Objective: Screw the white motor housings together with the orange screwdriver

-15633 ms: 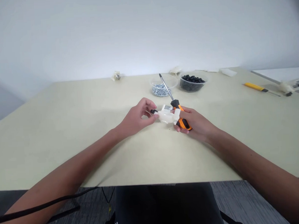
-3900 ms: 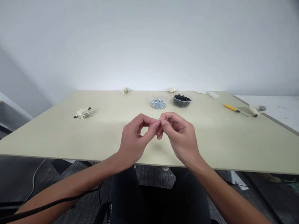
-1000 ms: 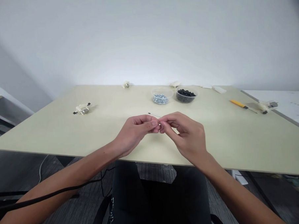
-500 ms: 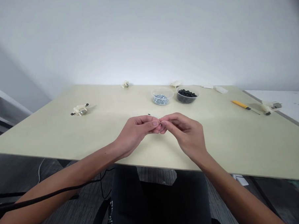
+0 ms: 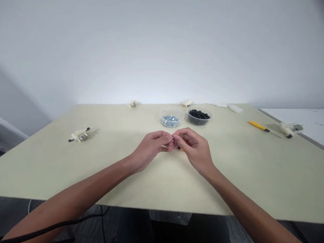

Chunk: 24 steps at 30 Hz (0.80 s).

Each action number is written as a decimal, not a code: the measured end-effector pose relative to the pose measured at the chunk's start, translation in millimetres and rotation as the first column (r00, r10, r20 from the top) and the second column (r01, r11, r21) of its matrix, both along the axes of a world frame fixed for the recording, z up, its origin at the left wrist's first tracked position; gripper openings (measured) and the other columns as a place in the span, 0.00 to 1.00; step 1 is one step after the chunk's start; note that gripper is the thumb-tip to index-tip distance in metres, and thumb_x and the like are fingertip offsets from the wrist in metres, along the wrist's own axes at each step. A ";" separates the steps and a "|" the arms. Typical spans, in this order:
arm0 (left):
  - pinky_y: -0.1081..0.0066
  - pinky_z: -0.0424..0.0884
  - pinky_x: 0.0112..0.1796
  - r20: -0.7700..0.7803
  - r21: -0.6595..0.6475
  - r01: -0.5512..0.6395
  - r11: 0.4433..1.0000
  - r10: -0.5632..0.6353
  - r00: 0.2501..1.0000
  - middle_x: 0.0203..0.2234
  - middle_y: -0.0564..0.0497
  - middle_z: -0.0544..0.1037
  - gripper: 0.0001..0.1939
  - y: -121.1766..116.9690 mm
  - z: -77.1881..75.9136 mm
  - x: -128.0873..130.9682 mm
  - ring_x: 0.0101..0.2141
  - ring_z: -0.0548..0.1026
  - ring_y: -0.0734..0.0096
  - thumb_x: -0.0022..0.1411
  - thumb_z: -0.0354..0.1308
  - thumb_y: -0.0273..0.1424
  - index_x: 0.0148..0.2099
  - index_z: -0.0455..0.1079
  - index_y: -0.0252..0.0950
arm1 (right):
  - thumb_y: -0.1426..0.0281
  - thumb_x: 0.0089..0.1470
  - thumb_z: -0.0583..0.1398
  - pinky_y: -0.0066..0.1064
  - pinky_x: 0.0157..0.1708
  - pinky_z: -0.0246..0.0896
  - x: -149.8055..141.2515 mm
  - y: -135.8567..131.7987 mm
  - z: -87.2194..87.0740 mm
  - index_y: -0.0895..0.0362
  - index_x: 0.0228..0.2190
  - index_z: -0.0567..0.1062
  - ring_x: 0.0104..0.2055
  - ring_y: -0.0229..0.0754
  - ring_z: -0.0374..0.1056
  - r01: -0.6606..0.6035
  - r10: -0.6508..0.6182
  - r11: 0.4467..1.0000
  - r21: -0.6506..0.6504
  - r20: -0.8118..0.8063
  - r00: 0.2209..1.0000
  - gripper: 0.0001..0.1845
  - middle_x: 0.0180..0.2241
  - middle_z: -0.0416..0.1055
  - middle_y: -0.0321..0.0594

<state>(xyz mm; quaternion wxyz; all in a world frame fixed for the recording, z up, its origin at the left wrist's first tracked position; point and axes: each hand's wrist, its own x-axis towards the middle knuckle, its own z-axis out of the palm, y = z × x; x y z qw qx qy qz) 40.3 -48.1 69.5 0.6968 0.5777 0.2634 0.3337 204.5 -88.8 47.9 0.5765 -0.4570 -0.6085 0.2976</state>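
My left hand (image 5: 155, 147) and my right hand (image 5: 193, 145) meet over the middle of the table, fingertips touching. Thumb and forefinger of the left are pinched together; what sits between them is too small and too covered to name. The right is also closed in a pinch, its contents hidden by the fingers. Just under the right fingers shows a short orange and black piece (image 5: 180, 149), mostly covered; I cannot tell if it is held or lies on the table.
Beyond my hands stand a clear tub of small silvery parts (image 5: 170, 120) and a tub of black parts (image 5: 199, 116). White motor assemblies lie at left (image 5: 80, 135), back (image 5: 132, 104) and right (image 5: 291, 129). A yellow screwdriver (image 5: 259, 126) rests at the right.
The view has tilted up, so the table sits lower in it. The thin metal rod seen above my left fingers is out of sight, and an orange piece shows below my right fingers.
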 end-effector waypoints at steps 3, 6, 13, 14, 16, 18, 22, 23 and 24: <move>0.66 0.67 0.41 -0.197 0.196 -0.090 0.976 0.129 0.972 0.27 0.52 0.69 0.16 39.1 -3.5 9.7 0.31 0.70 0.72 0.63 0.56 0.41 0.29 0.63 0.35 | 0.63 0.62 0.55 0.26 0.28 0.63 19.7 17.0 -7.6 0.56 0.30 0.68 0.27 0.34 0.66 0.182 -0.181 0.983 0.016 0.185 0.966 0.11 0.27 0.69 0.33; 0.69 0.65 0.36 -0.381 0.549 -0.088 0.831 0.343 0.859 0.25 0.52 0.69 0.21 90.2 -4.6 20.4 0.30 0.69 0.71 0.67 0.46 0.45 0.28 0.60 0.36 | 0.63 0.64 0.51 0.25 0.23 0.52 40.1 28.7 -17.6 0.55 0.23 0.58 0.22 0.33 0.55 0.283 -0.281 0.958 0.032 0.279 0.918 0.19 0.20 0.58 0.31; 0.69 0.65 0.42 -0.705 0.687 0.447 0.573 0.377 0.600 0.49 0.43 0.75 0.18 182.3 -3.3 73.3 0.45 0.72 0.64 0.67 0.46 0.34 0.55 0.65 0.34 | 0.69 0.63 0.50 0.30 0.39 0.65 75.0 45.3 -26.3 0.55 0.46 0.67 0.41 0.38 0.68 0.228 -0.224 0.972 0.055 0.510 0.831 0.12 0.45 0.68 0.43; 0.69 0.65 0.43 -0.744 0.656 0.516 0.551 0.360 0.563 0.50 0.41 0.74 0.18 189.8 -5.8 82.9 0.47 0.72 0.61 0.64 0.50 0.36 0.53 0.68 0.33 | 0.70 0.63 0.48 0.31 0.44 0.65 84.5 54.1 -22.2 0.56 0.50 0.66 0.47 0.39 0.68 0.243 -0.229 0.968 0.061 0.608 0.760 0.15 0.50 0.65 0.46; 0.69 0.66 0.40 -0.819 0.573 0.630 0.525 0.323 0.475 0.46 0.40 0.77 0.19 201.6 -12.7 99.9 0.42 0.74 0.60 0.61 0.56 0.40 0.49 0.72 0.33 | 0.67 0.63 0.50 0.35 0.53 0.61 109.0 78.8 -9.9 0.58 0.50 0.68 0.54 0.44 0.64 0.309 -0.235 0.950 0.046 0.756 0.611 0.16 0.52 0.64 0.49; 0.69 0.66 0.38 -0.863 0.504 0.702 0.503 0.304 0.403 0.40 0.40 0.79 0.18 210.1 -20.4 111.6 0.38 0.75 0.60 0.58 0.58 0.40 0.44 0.74 0.32 | 0.66 0.63 0.50 0.41 0.55 0.57 136.9 109.8 3.4 0.60 0.51 0.69 0.57 0.51 0.62 0.379 -0.236 0.925 0.011 0.800 0.552 0.19 0.53 0.64 0.54; 0.69 0.66 0.38 -0.867 0.491 0.733 0.470 0.341 0.362 0.44 0.39 0.78 0.15 220.2 -31.0 117.9 0.41 0.76 0.58 0.54 0.62 0.32 0.45 0.73 0.33 | 0.60 0.54 0.63 0.37 0.42 0.65 177.2 165.7 13.9 0.59 0.41 0.75 0.41 0.47 0.70 0.366 0.023 0.906 -0.211 0.889 0.457 0.17 0.41 0.73 0.48; 0.69 0.66 0.38 -0.862 0.499 0.730 0.467 0.355 0.362 0.44 0.38 0.78 0.15 221.4 -32.2 117.2 0.42 0.76 0.58 0.54 0.61 0.31 0.45 0.73 0.33 | 0.60 0.55 0.63 0.37 0.42 0.65 181.9 174.7 12.4 0.59 0.39 0.75 0.40 0.44 0.70 0.357 0.069 0.902 -0.241 0.898 0.434 0.16 0.39 0.73 0.45; 0.69 0.66 0.38 -0.857 0.505 0.726 0.467 0.367 0.361 0.43 0.38 0.78 0.13 222.2 -32.9 116.1 0.42 0.76 0.58 0.55 0.60 0.30 0.44 0.73 0.33 | 0.60 0.57 0.61 0.37 0.42 0.66 184.7 181.2 9.9 0.60 0.39 0.74 0.39 0.41 0.69 0.350 0.097 0.901 -0.257 0.905 0.413 0.16 0.39 0.73 0.43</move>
